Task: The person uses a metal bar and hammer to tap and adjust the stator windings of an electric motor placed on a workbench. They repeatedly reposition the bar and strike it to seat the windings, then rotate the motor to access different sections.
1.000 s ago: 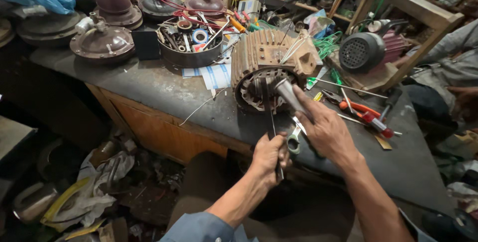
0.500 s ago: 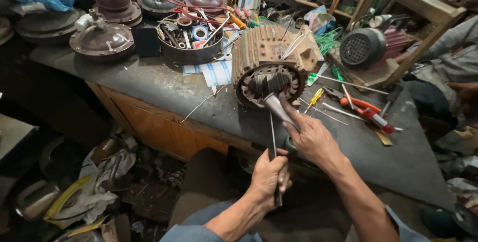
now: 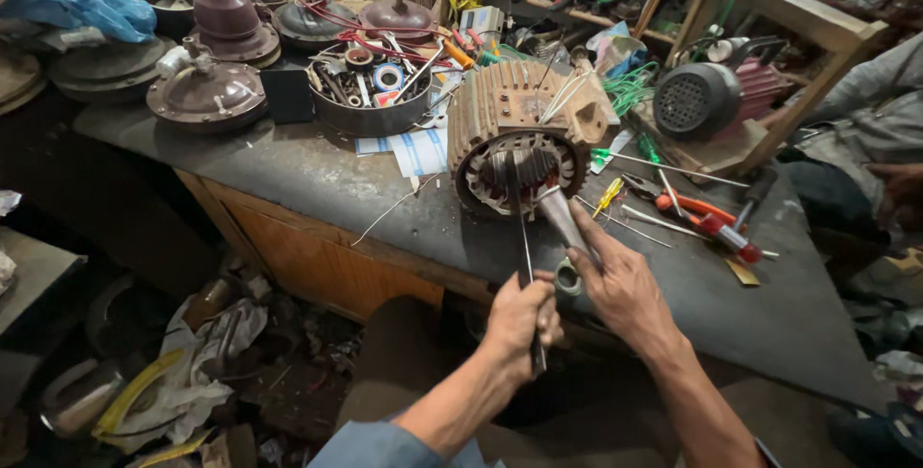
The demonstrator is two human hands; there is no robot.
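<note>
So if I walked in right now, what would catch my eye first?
Probably the ribbed motor housing lying on its side in the middle of the dark workbench, open end toward the person. The left hand grips a thin rod pushed into the opening, and the right hand holds a flat metal strip beside it. Behind, dome-shaped fan covers crowd the bench's far left.

Lower end of thin rod (image 3: 526, 266) swallowed inside left hand (image 3: 520, 319); tip lost among dark windings of motor housing (image 3: 524, 146); grey strip (image 3: 565, 220) covered under right hand (image 3: 625, 285). Contents of round tray (image 3: 370, 107) too small and tangled to sort; seated person (image 3: 885, 131) cut off by right edge
</note>
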